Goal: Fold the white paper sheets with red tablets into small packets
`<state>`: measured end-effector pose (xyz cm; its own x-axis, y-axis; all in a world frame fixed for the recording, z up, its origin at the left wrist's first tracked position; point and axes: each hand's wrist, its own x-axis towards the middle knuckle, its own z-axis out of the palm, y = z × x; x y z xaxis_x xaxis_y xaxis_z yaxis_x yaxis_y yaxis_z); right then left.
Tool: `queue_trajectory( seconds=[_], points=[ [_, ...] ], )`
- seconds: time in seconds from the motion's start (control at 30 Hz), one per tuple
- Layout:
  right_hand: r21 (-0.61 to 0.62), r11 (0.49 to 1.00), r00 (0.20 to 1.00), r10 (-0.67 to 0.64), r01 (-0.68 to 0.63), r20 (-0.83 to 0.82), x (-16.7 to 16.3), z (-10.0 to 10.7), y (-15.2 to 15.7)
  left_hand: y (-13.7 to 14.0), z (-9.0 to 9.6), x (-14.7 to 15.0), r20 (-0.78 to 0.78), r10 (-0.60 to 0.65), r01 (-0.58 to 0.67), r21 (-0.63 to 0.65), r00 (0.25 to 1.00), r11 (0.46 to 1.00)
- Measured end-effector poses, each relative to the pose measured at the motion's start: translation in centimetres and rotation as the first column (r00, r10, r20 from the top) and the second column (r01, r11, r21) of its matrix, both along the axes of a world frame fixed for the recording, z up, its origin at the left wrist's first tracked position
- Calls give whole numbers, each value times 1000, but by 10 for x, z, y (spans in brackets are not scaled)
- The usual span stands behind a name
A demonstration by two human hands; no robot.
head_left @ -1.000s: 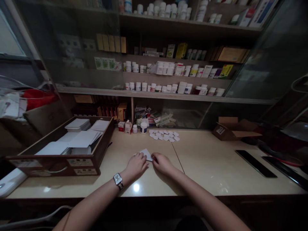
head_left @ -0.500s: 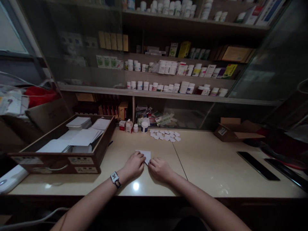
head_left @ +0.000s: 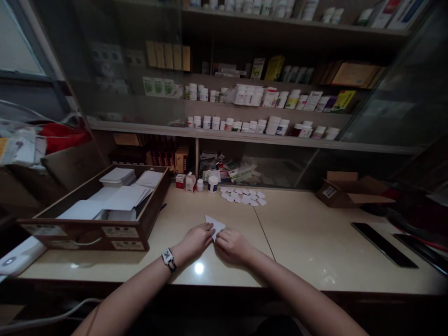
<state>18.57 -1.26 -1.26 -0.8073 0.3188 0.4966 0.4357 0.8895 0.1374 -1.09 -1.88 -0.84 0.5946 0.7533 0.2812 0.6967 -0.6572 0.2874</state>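
A small piece of white paper point(head_left: 216, 225) lies on the pale counter point(head_left: 301, 242) between my hands, its visible part pointed toward the upper left. My left hand point(head_left: 198, 239), with a watch point(head_left: 168, 256) on its wrist, has its fingers closed on the paper's left side. On the right side, my right hand point(head_left: 231, 244) pinches the same paper with curled fingers. The fingers hide the paper's near part. Beyond them, several small folded white paper packets point(head_left: 245, 197) lie in a loose cluster.
To the left stands a wooden drawer point(head_left: 147, 228) holding stacks of white paper sheets. A white jar point(head_left: 213, 184), a small bottle point(head_left: 199, 185) and little boxes stand at the back. An open cardboard box point(head_left: 334, 191) and a black phone-like slab point(head_left: 383, 245) are on the right.
The paper has turned, so a pointed corner now faces the upper left instead of a straight far edge. Both hands stay on it. The camera view has shifted slightly.
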Motion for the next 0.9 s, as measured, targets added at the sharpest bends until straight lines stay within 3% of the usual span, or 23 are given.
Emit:
queue_trajectory(
  seconds=[0.1,0.23,0.43,0.67,0.77,0.9],
  points=[
    [-125,992,999,-17,12,-37,4,2,1,0,-2,0,-5,9,-9,4,1000,1000],
    [-195,981,995,-26,8,-93,5,-1,8,0,-1,-2,19,14,-13,-48,1000,999],
    [-426,905,982,-98,20,-162,-2,3,15,2,-4,-9,157,-2,30,-173,988,984],
    [-407,911,994,22,-63,-106,-3,3,14,5,-7,-10,220,-20,69,-217,975,974],
    [-443,896,993,-26,-28,-115,-5,3,14,6,-2,-11,273,3,73,-269,962,960],
    [-564,826,973,-149,24,-176,-9,3,17,8,6,-14,357,50,99,-389,933,916]
  ],
)
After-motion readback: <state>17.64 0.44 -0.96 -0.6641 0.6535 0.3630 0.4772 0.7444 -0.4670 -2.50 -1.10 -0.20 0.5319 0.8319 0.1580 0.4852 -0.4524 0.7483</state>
